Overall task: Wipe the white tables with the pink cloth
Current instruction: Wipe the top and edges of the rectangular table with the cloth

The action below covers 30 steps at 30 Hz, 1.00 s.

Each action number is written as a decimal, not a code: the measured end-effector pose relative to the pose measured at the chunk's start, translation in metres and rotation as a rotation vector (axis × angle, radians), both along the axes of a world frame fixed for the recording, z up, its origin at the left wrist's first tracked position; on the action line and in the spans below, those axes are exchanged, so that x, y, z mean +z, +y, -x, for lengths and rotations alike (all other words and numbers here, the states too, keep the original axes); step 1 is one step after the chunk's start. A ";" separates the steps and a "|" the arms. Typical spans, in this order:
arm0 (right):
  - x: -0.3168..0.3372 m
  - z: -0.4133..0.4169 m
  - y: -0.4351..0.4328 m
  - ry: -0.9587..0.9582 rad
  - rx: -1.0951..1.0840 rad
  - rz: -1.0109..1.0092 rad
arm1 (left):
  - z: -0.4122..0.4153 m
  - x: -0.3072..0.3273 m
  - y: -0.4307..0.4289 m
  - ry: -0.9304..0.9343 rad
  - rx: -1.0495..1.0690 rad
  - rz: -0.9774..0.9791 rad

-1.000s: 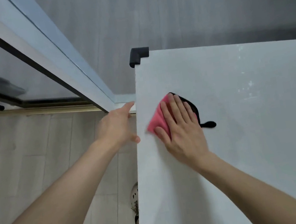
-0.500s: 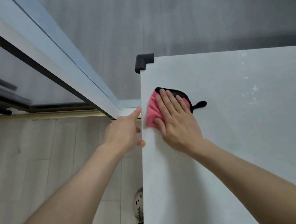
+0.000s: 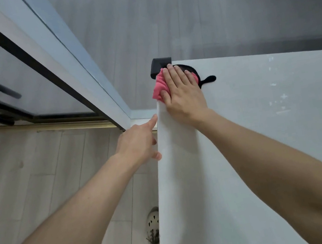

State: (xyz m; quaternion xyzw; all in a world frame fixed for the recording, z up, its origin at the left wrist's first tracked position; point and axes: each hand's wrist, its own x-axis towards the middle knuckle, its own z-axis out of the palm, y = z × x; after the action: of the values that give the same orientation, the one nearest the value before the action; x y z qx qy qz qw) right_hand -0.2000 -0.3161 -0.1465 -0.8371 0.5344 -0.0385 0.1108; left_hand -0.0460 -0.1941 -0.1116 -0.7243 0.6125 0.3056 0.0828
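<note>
Two bare hands are at the far left corner of the white table [image 3: 266, 158]. The right hand [image 3: 183, 95] lies flat, fingers straight and close together, pressing the pink cloth [image 3: 159, 87] onto the tabletop. The cloth bunches out past the hand's left side, reaches the table's left edge and touches the black corner guard [image 3: 159, 64] fitted on that corner. A black trim shows beyond the fingertips, and a black loop [image 3: 209, 79] of the cloth sticks out to the right of the hand, lying on the table.

The left hand [image 3: 138, 144] holds nothing. Its index finger is stretched out with the tip against the table's left edge, just below the cloth, and its thumb sits near the same edge, closer to the person. Its other fingers are hidden.

Faint pale smudges mark the right part of the tabletop. Beside the near left edge a light shoe [image 3: 153, 225] stands on the pale plank floor [image 3: 27, 173]. Further left runs a white door frame [image 3: 67, 58] with black-edged glass, and a grey wall [image 3: 181, 14] rises beyond the table.
</note>
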 end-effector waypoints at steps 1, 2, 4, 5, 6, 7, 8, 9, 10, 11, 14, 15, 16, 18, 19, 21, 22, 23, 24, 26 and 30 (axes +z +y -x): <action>0.001 0.002 0.014 -0.001 0.009 0.010 | 0.000 0.000 0.000 0.000 -0.006 -0.001; -0.001 0.009 0.034 0.000 0.040 0.043 | 0.000 0.001 0.000 -0.005 -0.012 -0.001; -0.007 0.026 0.066 -0.007 0.114 0.078 | 0.001 0.005 0.001 -0.019 -0.033 0.000; -0.007 0.027 0.063 -0.007 0.138 0.078 | 0.001 0.007 0.000 -0.029 -0.037 0.008; -0.005 0.022 0.050 -0.009 0.139 0.063 | 0.002 0.006 0.000 -0.042 -0.040 0.017; 0.000 0.012 0.035 -0.022 0.118 0.039 | 0.003 0.006 -0.001 -0.060 -0.047 0.024; 0.003 0.002 0.022 -0.032 0.086 -0.001 | 0.005 0.006 -0.002 -0.092 -0.057 0.028; 0.005 -0.007 0.016 -0.034 0.050 -0.014 | 0.007 0.007 -0.003 -0.136 -0.073 0.036; 0.005 -0.008 0.020 -0.033 0.026 -0.018 | 0.010 0.011 -0.005 -0.185 -0.102 0.049; 0.004 -0.001 0.032 -0.034 0.026 -0.005 | 0.014 0.017 -0.006 -0.240 -0.153 0.069; -0.003 0.067 0.066 -0.019 0.038 0.056 | 0.028 0.034 -0.013 -0.401 -0.362 0.152; -0.003 0.094 0.062 0.000 -0.026 0.043 | 0.031 0.037 -0.018 -0.411 -0.425 0.158; -0.002 0.113 0.050 0.014 -0.144 0.024 | 0.033 0.039 -0.025 -0.396 -0.485 0.146; 0.002 0.122 0.017 0.033 -0.426 -0.009 | 0.035 0.039 -0.039 -0.345 -0.591 0.077; 0.001 0.110 0.003 0.035 -0.511 -0.011 | 0.036 0.041 -0.045 -0.334 -0.638 0.046; -0.002 0.065 -0.019 0.033 -0.458 0.015 | 0.037 0.045 -0.054 -0.328 -0.688 0.031; 0.000 0.039 -0.027 0.025 -0.351 0.002 | 0.037 0.048 -0.055 -0.323 -0.696 0.032; 0.003 0.020 -0.030 0.016 -0.235 -0.022 | 0.038 0.050 -0.055 -0.320 -0.700 0.038; 0.005 0.013 -0.032 0.009 -0.136 -0.047 | 0.040 0.051 -0.055 -0.323 -0.700 0.045; 0.006 0.037 -0.038 0.012 -0.058 -0.057 | 0.043 0.052 -0.053 -0.330 -0.708 0.040; 0.005 0.155 -0.037 0.038 -0.402 0.001 | 0.044 0.054 -0.050 -0.318 -0.706 0.036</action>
State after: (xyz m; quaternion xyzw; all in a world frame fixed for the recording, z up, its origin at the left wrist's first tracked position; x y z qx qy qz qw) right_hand -0.3547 -0.3528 -0.1417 -0.7143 0.6926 -0.0441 0.0905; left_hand -0.0902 -0.2445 -0.0576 -0.5085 0.8090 0.1312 0.2640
